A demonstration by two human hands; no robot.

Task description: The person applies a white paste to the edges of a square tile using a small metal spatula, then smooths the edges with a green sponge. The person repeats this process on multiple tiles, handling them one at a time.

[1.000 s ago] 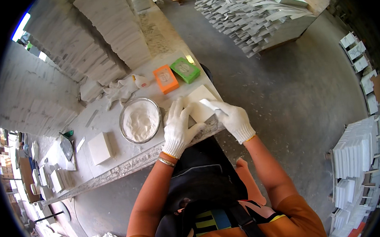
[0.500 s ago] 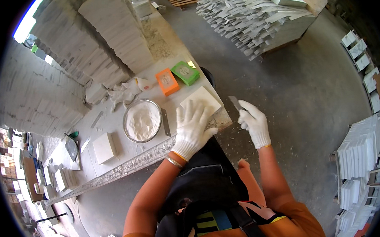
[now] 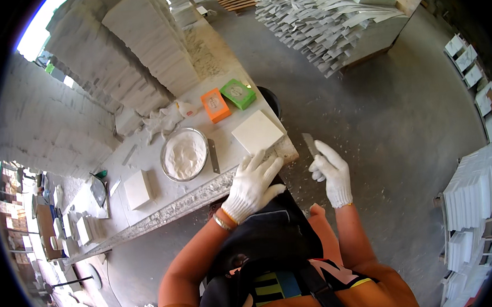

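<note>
Head view: white-gloved left hand [image 3: 253, 182], fingers spread, should steady the square cream stone-like slab [image 3: 258, 130] from six o'clock, while white-gloved right hand [image 3: 332, 172], at four, pinches a thin grey metal blade [image 3: 309, 143].

Strong light glares white at the upper left, washing out detail; the grey floor [image 3: 390, 146] is dimmer. Straight edges bend within the black-cornered fisheye view, while the softly lit surface [image 3: 115, 207] looks fairly sharp.

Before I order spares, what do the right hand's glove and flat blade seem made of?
The glove looks like matte knitted fabric, perhaps cotton, given its ribbed cuff. The blade is probably dull metal: thin, flat, grey. Plastic remains possible.
</note>
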